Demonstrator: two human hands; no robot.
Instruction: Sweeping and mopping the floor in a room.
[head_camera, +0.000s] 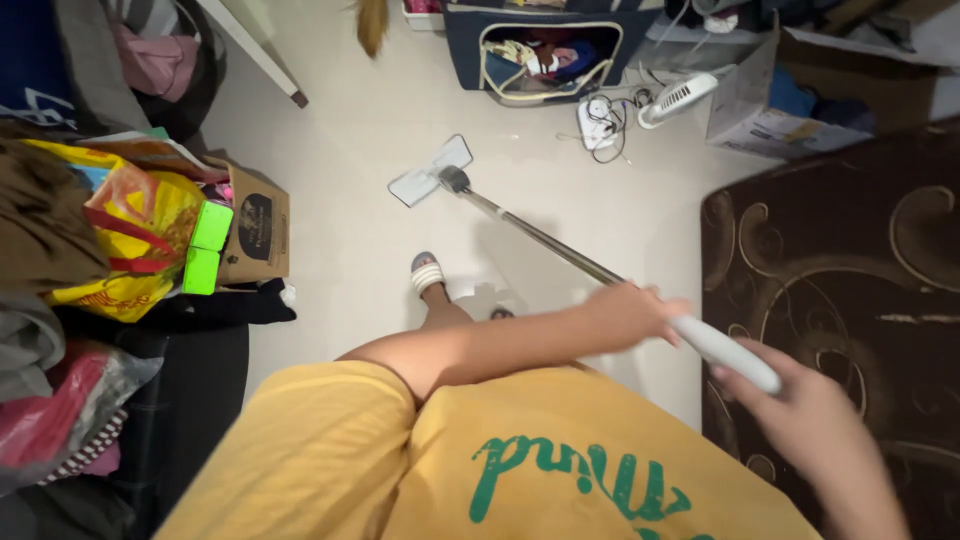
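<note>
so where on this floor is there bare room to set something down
Bare tile lies left of the flat mop head, between it and the cardboard box, and up toward the table leg. Another patch sits between the mop pole and the dark rug. It is crowded around the power strip, the storage bin and the left-side bags.

Cluttered home room, patterned rug (850, 260), clothes storage box (545, 45), bags

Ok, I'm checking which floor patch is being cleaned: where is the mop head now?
In the head view, the flat white mop head lies on the pale floor at upper centre, ahead of the sandalled foot and left of the power strip.
</note>
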